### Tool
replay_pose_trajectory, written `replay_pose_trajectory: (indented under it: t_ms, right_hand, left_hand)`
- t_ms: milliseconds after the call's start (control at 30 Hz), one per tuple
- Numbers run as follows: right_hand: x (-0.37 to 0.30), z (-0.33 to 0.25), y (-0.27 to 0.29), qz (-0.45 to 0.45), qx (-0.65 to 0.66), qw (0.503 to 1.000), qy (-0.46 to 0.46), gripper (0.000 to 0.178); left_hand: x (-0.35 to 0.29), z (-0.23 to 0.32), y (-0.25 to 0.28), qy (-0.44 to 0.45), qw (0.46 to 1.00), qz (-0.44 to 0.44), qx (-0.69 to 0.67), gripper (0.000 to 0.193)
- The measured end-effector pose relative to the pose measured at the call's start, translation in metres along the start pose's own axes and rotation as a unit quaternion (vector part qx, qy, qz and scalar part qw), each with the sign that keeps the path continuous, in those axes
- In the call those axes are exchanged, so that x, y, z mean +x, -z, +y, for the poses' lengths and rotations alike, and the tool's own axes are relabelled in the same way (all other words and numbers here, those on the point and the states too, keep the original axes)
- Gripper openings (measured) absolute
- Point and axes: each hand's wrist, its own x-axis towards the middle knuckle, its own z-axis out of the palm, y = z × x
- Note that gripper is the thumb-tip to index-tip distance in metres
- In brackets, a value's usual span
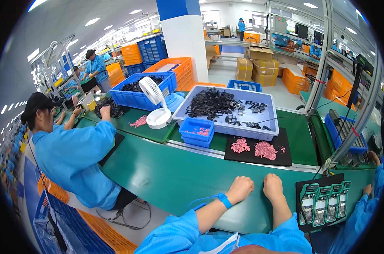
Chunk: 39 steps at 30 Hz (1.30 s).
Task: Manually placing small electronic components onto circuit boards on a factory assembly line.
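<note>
The green counter [166, 173] looks smooth and glossy. Near its far edge, the black mat [284, 157] looks matt, the blue bins [195, 140] plastic.

Wearer's two fists [241, 188] [273, 186], one wristband [224, 201], one fan [159, 119], four green fixtures [322, 205], two pink heaps [265, 150] on one mat [281, 159]

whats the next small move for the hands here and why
Probably open the right hand and reach toward the larger pink pile on the black mat: it and the left hand are curled above the green work surface with nothing visibly held, and that pile lies roughly ahead.
</note>
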Motion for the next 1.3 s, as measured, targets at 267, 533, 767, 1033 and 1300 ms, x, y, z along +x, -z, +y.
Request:
replay_pose_trajectory:
  t_ms: [267,533,767,1033,1300]
  right_hand:
    - [0.001,-0.001,0.001,0.009,-0.002,1.0,-0.016,0.005]
    - [-0.002,0.002,0.0,-0.003,-0.009,1.0,-0.001,0.003]
    - [-0.003,0.006,0.0,-0.006,-0.013,1.0,0.003,0.004]
    - [-0.006,0.007,-0.001,-0.001,-0.026,1.0,0.009,0.003]
    - [-0.005,0.008,0.002,-0.002,-0.041,0.999,0.014,0.005]
  left_hand:
    - [0.0,0.0,0.001,0.002,1.0,-0.017,0.007,0.006]
    - [-0.003,0.003,0.002,0.011,1.0,-0.016,0.004,0.004]
    - [-0.002,0.003,-0.001,-0.005,1.0,-0.011,0.009,0.004]
    - [0.0,0.003,-0.001,0.004,1.0,-0.022,0.0,0.002]
    - [0.001,0.003,-0.002,0.011,1.0,-0.008,0.0,0.005]
